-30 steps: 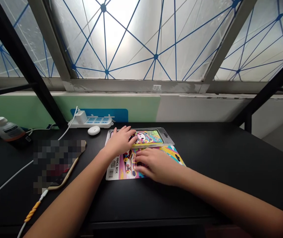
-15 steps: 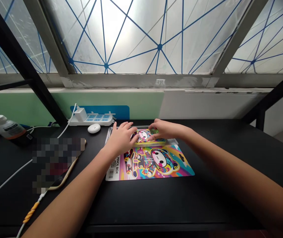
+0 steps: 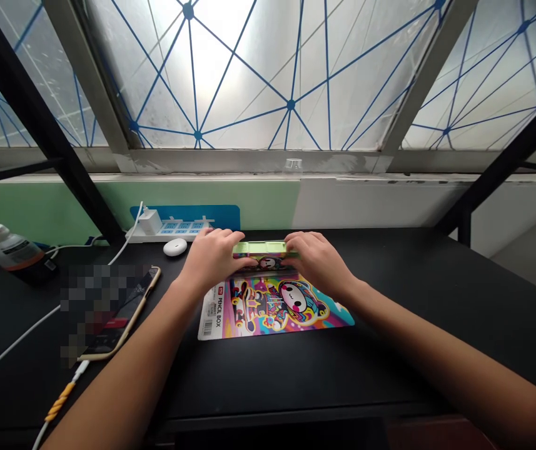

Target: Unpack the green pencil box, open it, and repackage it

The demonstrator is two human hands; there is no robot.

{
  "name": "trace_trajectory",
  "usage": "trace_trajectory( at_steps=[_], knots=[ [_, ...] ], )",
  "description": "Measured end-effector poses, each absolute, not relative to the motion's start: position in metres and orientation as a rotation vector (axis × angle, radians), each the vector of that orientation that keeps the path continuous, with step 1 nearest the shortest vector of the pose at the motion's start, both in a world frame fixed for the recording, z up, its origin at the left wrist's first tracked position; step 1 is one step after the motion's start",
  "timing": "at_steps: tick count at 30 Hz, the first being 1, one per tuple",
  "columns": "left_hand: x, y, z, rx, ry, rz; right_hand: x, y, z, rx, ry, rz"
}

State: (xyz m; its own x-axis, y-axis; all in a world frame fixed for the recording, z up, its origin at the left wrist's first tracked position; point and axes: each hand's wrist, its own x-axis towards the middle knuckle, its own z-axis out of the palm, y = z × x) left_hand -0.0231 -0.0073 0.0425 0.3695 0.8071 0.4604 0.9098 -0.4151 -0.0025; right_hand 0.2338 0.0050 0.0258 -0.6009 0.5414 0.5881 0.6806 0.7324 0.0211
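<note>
A colourful cartoon card (image 3: 274, 306) printed "PENCIL BOX" lies flat on the black desk (image 3: 413, 300). Just behind it, both hands grip a green pencil box (image 3: 259, 249) with a cartoon lid. My left hand (image 3: 211, 257) holds its left end, fingers curled over the top. My right hand (image 3: 319, 259) holds its right end the same way. The box is tilted up on its edge, so its green side faces me. The clear plastic shell it sat in is hidden behind my hands.
A phone (image 3: 112, 312) on a cable lies at the left, partly blurred. Behind it sit a white earbud case (image 3: 175, 247), a power strip (image 3: 174, 229) with a charger, and a white-capped bottle (image 3: 7, 248) at the far left. A window wall stands behind the desk.
My right hand left the card and went to the box's right end. Both hands then tipped the box up from lying flat in its clear shell.
</note>
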Motion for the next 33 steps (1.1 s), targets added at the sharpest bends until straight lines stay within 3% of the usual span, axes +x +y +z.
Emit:
trace_trajectory(
  at_steps=[4, 9, 17, 27, 29, 33],
  knots=[
    [-0.014, -0.050, 0.054, -2.368, -1.201, -0.654, 0.260, -0.031, 0.032, -0.814, -2.277, -0.511],
    [-0.021, -0.105, 0.017, -2.460, -0.913, -0.628, 0.288, -0.078, 0.011, -0.626, -2.405, -0.587],
    [-0.052, -0.110, -0.023, -2.737, -1.399, -0.841, 0.300, -0.076, -0.011, -0.809, -2.565, -0.018],
    [-0.053, -0.103, -0.024, -2.786, -1.821, -1.124, 0.289, -0.054, 0.048, -1.145, -2.486, 0.670],
    [-0.055, -0.103, -0.026, -2.804, -1.906, -1.213, 0.284, -0.043, 0.049, -1.240, -2.349, 0.697],
    [-0.056, -0.104, -0.027, -2.799, -1.972, -1.303, 0.281, -0.034, 0.028, -1.374, -2.046, 0.441]
  ],
)
